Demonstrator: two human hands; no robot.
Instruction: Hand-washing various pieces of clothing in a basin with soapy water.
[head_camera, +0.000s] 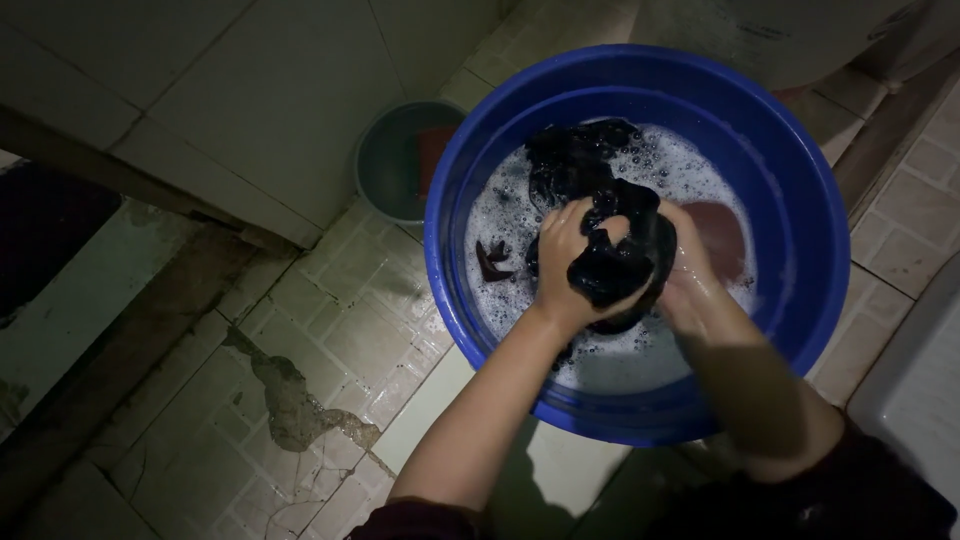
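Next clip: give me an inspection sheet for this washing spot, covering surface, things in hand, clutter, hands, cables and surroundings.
Surface: tiled floor, dim, with a cracked, stained patch.
Things in hand: blue basin of soapy water; wet black cloth, partly bunched above the suds.
Clutter: small dark pieces floating in the foam; a reddish shape under the water, kind unclear.
Hands: left hand and right hand both closed on the black cloth.
Cables: nothing seen.
Surroundings: small green bucket with a reddish item inside, beside the basin; pale tiled wall.
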